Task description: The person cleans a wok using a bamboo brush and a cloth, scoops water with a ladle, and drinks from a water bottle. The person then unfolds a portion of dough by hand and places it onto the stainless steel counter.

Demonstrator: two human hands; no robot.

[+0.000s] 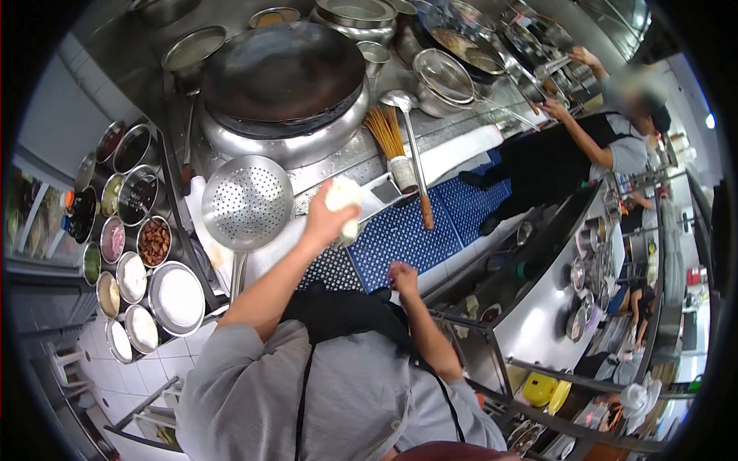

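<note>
My left hand [327,217] is closed around a crumpled white cloth-like bundle [344,201], above the front edge of the cooking counter. To its left is a perforated steel strainer [247,201]. A large dark wok [283,73] sits on a round steel ring beyond that hand. On the other side, a bamboo brush [384,132] stands in a metal cup beside a ladle [413,142] with a wooden handle. My right hand [403,278] hangs in front of my apron, fingers loosely curled and apart, holding nothing I can see.
Several bowls of ingredients [155,240] stand at the left. Blue patterned mats [411,230] cover the floor beyond my body. A co-worker [569,150] in a black apron works at the far stove. A steel worktable [538,326] is at the right.
</note>
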